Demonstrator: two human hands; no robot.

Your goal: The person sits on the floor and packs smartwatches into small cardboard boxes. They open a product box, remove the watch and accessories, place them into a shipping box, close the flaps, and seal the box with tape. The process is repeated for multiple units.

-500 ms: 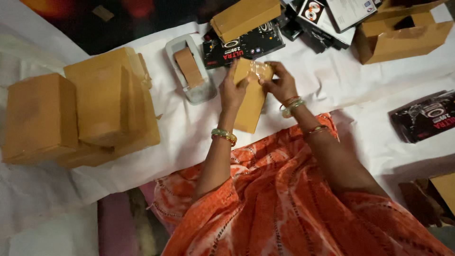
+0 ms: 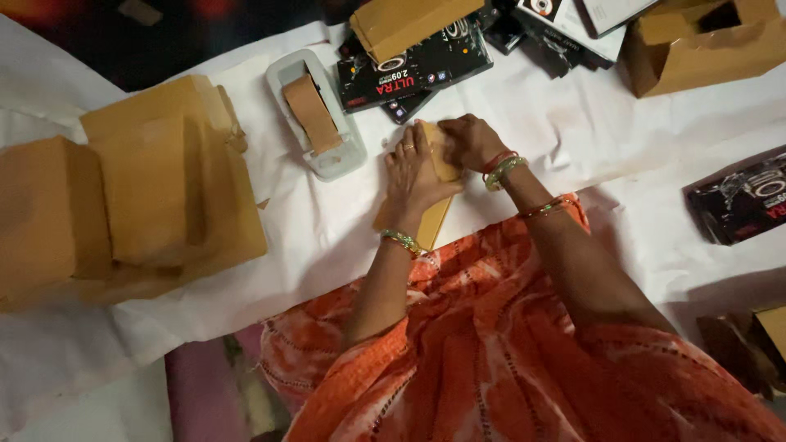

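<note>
A flat brown cardboard box (image 2: 431, 223) lies on the white cloth (image 2: 327, 237) in front of me. My left hand (image 2: 416, 173) presses flat on its top with fingers spread. At the box's far end, my right hand (image 2: 468, 141) closes over the edge. Both wrists wear bangles. A white tape dispenser (image 2: 315, 115) with brown tape sits just left of my hands.
Several closed brown boxes (image 2: 131, 196) are stacked at the left. Black printed product boxes (image 2: 426, 69) lie beyond my hands, another black box (image 2: 741, 200) at the right. An open brown carton (image 2: 704, 45) stands at the top right. My orange clothing fills the lower frame.
The brown box was held tilted up between both hands; now it lies lower on the cloth, with my left hand flat on top and my right hand at its far end.
</note>
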